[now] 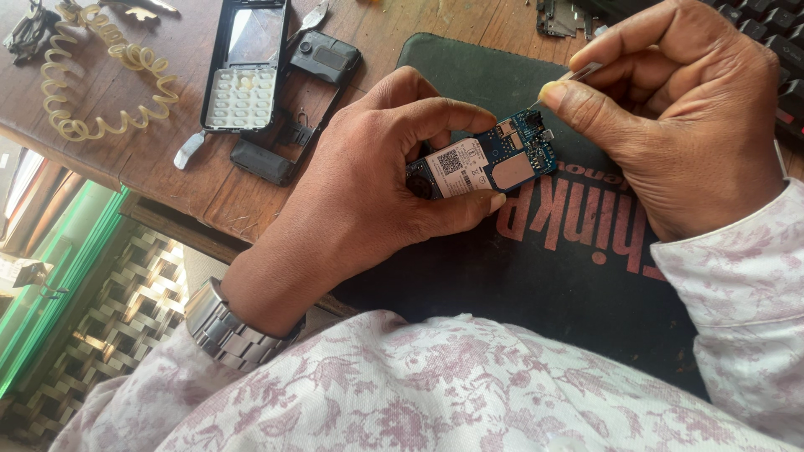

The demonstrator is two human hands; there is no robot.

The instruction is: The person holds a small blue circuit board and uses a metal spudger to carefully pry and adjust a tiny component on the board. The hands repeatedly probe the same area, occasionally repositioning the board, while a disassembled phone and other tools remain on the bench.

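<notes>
While your left hand (368, 180) grips the small blue phone circuit board (486, 163) over the black mat (519, 276) on the wooden desk (159, 159), your right hand (670, 117) pinches thin metal tweezers (563, 81), tip at the board's upper edge.

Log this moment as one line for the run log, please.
left hand: holds blue circuit board | right hand: pinches thin metal tool, tip at board | under: black mat | aside: opened phone casing
</notes>
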